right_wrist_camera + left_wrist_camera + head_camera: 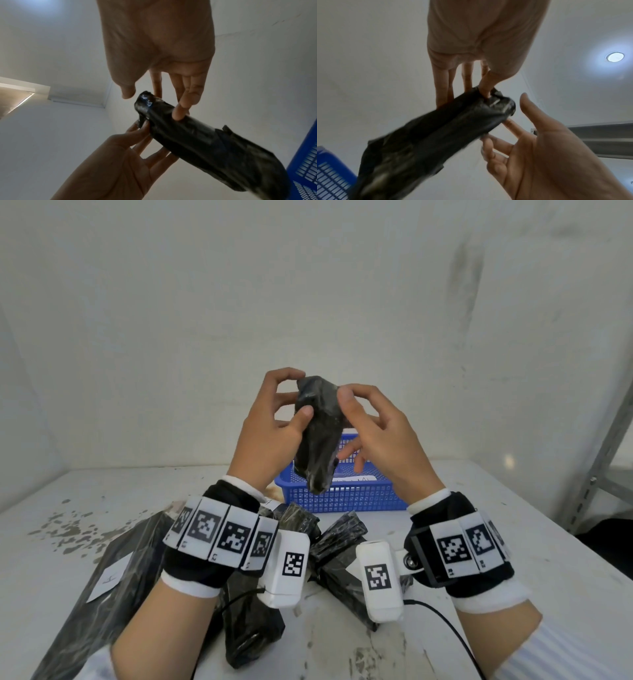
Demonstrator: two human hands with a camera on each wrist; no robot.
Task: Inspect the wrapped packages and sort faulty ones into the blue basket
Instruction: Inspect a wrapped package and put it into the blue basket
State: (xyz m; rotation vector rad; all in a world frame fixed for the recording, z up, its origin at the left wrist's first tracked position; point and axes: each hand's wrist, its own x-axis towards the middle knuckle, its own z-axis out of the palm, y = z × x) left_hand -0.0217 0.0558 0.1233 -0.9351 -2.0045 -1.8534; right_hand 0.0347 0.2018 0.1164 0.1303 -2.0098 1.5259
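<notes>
I hold a long black-wrapped package (318, 436) upright in front of me, above the blue basket (342, 496). My left hand (291, 395) grips its upper part, thumb on the near face and fingers curled behind. In the left wrist view the thumb digs into the crumpled top end of the package (445, 129). My right hand (352, 426) is beside it with fingers spread and nearly straight. Its fingertips (180, 111) touch the package (197, 138), and the thumb sits near the top end.
Several more black-wrapped packages (342, 537) lie on the white table (496, 559) below my wrists. A large flat one with a white label (102, 577) is at the left. The basket holds a white slip. A metal shelf post (603, 460) stands at the right.
</notes>
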